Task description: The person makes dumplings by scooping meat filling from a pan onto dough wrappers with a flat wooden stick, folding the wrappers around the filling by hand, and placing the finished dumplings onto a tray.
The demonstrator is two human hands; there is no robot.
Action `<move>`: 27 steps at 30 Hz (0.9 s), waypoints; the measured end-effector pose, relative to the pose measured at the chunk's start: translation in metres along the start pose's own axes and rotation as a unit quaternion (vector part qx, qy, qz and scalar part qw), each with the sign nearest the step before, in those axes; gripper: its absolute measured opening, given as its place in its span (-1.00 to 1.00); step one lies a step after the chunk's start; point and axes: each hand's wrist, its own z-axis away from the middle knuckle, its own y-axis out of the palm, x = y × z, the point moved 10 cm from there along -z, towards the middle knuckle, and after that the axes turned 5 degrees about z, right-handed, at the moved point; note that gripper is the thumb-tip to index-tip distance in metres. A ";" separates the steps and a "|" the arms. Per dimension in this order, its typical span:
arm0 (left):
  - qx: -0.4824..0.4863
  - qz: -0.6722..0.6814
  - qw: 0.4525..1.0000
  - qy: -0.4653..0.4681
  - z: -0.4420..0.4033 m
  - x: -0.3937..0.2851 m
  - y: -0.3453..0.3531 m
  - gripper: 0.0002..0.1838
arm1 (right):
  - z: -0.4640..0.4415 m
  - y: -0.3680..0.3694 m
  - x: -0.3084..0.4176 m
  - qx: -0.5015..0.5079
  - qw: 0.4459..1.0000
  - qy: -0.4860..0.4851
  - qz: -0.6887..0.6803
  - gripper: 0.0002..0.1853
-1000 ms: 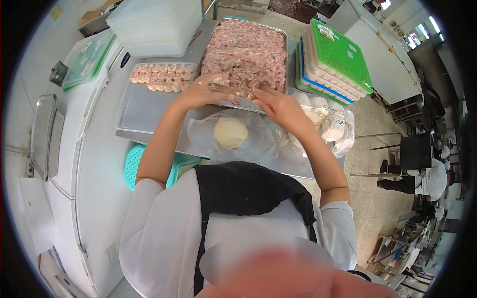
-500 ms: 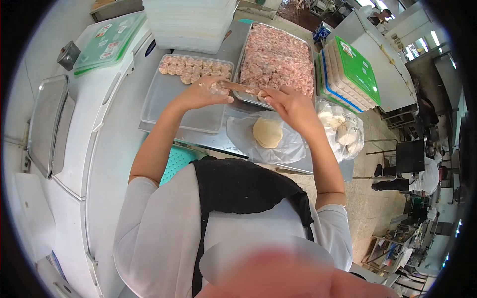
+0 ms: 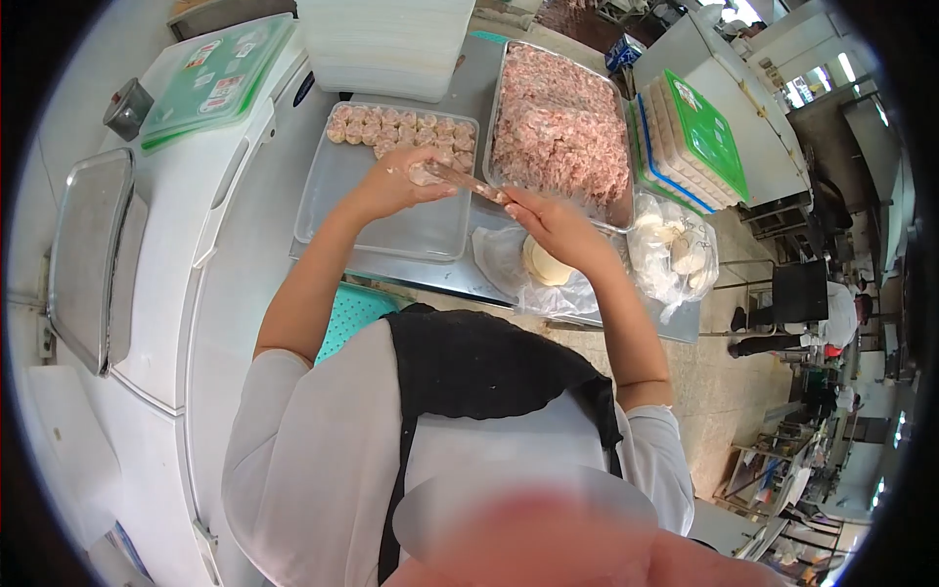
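My left hand (image 3: pixel 403 183) is curled around a small dumpling (image 3: pixel 424 173), over the near edge of the filled rows in a plastic tray (image 3: pixel 377 230). A flat spatula (image 3: pixel 468 183) runs from that dumpling to my right hand (image 3: pixel 556 227), whose fingers are closed on its end. Several meat-topped dumplings (image 3: pixel 391 125) stand in rows at the tray's far side. Right of it, a metal tray holds a heap of minced meat (image 3: pixel 558 122). Below my right hand, a stack of round wrappers (image 3: pixel 546 264) lies on a plastic bag, partly hidden by my forearm.
Stacked boxes with a green lid (image 3: pixel 699 127) stand at the right, above a plastic bag of white pieces (image 3: pixel 675 249). Translucent containers (image 3: pixel 386 44) are piled behind the tray. A teal perforated basket (image 3: pixel 354 318) sits below the table edge. A person (image 3: pixel 839 315) stands far right.
The view has shifted, so the table items appear further right. Both hands have moved over toward the dumpling tray, still with the spatula and dumpling between them.
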 end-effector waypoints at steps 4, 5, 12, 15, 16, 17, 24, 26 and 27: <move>-0.077 -0.136 0.983 0.098 0.009 0.035 -0.046 -0.32 | 0.020 -0.011 -0.019 -0.080 0.997 -0.003 -0.016 -0.70; -0.079 -0.134 0.983 0.094 0.009 0.056 -0.060 -0.32 | 0.029 -0.014 -0.032 -0.117 0.993 0.005 -0.025 -0.69; -0.189 -0.311 0.932 -0.007 -0.005 0.150 -0.129 -0.35 | 0.116 0.011 -0.122 -0.129 0.952 0.223 -0.164 -0.68; -0.236 -0.277 0.930 -0.046 -0.013 0.152 -0.123 -0.25 | 0.146 0.024 -0.138 -0.150 0.916 0.272 -0.254 -0.68; -0.264 -0.243 0.931 -0.065 -0.014 0.155 -0.123 -0.19 | 0.153 0.025 -0.141 -0.153 0.910 0.285 -0.259 -0.68; -0.262 -0.244 0.932 -0.063 -0.019 0.158 -0.117 -0.19 | 0.158 0.026 -0.145 -0.156 0.904 0.298 -0.265 -0.68; -0.259 -0.286 0.922 -0.028 -0.063 0.168 -0.108 -0.10 | 0.169 0.020 -0.162 -0.154 0.902 0.304 -0.266 -0.68; -0.249 -0.315 0.915 0.013 -0.063 0.167 -0.110 -0.11 | 0.160 0.014 -0.161 -0.158 0.930 0.265 -0.199 -0.69; -0.224 -0.326 0.918 0.024 -0.063 0.166 -0.108 -0.12 | 0.157 0.011 -0.166 -0.160 0.928 0.268 -0.201 -0.69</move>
